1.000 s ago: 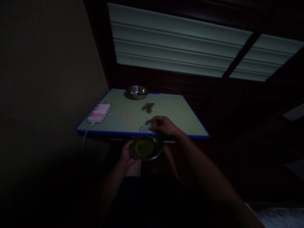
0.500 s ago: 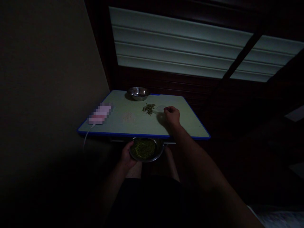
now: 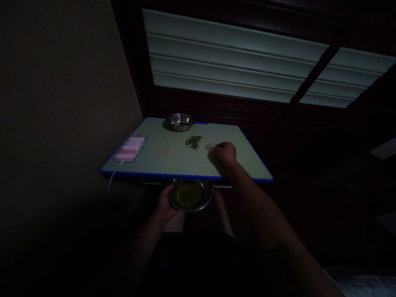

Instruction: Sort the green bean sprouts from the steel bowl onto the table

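My left hand (image 3: pixel 166 205) is closed around the left rim of a steel bowl (image 3: pixel 202 205), held just below the table's near edge. Small green beans (image 3: pixel 186 194) cover much of the bowl's bottom. Over the right half of the tabletop, my right hand (image 3: pixel 225 152) pinches a thin, clear, rounded piece (image 3: pixel 210 146), too dim to name more exactly. Its free end points left, towards a loose pile of small brownish-green bits (image 3: pixel 193 142), and stays apart from it. Left of that pile lies a patch of pale bits (image 3: pixel 167 152).
The pale tabletop (image 3: pixel 148 165) has a blue edge. A second steel bowl (image 3: pixel 181 122) stands at its back. A blurred-out phone-like device (image 3: pixel 130 148) with a white cable (image 3: pixel 111 176) lies at the left, near the wall (image 3: pixel 71 82). Dark panelling rises behind the table.
My right hand has shifted slightly to the right and towards me, and the clear piece has come a little nearer with it. The left hand and its bowl stay in place.
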A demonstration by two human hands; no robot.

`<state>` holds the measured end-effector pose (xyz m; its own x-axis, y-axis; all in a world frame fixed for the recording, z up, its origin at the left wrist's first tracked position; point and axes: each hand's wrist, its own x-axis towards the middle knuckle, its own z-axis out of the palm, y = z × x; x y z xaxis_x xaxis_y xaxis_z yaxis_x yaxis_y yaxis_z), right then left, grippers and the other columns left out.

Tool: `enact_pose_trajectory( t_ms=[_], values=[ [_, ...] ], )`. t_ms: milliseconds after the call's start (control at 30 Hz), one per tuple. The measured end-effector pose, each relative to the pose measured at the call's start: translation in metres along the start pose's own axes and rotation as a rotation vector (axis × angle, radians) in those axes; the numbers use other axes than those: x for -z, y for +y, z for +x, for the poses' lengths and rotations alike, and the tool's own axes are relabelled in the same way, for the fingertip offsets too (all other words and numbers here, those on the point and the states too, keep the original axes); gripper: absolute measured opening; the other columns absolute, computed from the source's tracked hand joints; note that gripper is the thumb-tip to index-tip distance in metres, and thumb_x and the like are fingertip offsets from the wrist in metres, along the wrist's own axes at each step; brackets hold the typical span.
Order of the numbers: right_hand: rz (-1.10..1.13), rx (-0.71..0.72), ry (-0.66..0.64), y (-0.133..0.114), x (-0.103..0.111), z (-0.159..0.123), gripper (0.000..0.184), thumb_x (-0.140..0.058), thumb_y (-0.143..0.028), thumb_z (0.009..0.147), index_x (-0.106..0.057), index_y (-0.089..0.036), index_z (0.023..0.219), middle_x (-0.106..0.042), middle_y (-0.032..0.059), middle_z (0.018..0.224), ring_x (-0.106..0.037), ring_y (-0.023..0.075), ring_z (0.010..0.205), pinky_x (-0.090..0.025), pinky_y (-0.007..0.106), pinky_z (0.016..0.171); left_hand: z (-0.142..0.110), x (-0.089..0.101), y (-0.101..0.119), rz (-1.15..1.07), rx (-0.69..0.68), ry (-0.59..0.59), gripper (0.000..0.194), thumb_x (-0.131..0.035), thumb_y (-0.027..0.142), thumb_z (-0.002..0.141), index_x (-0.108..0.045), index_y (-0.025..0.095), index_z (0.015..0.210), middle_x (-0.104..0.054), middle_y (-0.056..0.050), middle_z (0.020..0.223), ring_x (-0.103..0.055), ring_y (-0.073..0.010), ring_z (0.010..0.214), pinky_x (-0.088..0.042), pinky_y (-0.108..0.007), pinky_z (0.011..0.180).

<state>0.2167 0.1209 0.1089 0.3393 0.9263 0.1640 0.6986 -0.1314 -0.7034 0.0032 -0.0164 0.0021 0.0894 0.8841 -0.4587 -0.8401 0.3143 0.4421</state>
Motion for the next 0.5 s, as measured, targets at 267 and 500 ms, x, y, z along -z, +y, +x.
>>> enact_pose_trajectory(
  t_ms=[267,500],
  values=[
    [-0.045,0.075,-0.097,-0.006,-0.009,0.002,0.022,-0.064,-0.028,0.074,-0.076,-0.017,0.09,-0.074,0.0109,0.089,-0.068,0.0185,0.079,-0.047,0.025,0.069,0.0,-0.001,0.001,-0.01,0.02,-0.034,0.024,-0.054,0.024,0.08,-0.072,0.012,0.091,-0.077,-0.01,0.08,-0.072,-0.0273,0.085,-0.052,-0.044,0.089],
    [-0.036,0.119,-0.184,-0.008,-0.013,0.006,0.022,-0.066,-0.029,0.075,-0.075,-0.015,0.088,-0.074,0.0101,0.086,-0.067,0.016,0.076,-0.046,0.021,0.066,0.001,0.001,0.0,0.004,0.014,-0.038,0.024,-0.055,0.025,0.079,-0.072,0.014,0.092,-0.078,-0.008,0.079,-0.072,-0.0267,0.086,-0.051,-0.044,0.092]
  ],
)
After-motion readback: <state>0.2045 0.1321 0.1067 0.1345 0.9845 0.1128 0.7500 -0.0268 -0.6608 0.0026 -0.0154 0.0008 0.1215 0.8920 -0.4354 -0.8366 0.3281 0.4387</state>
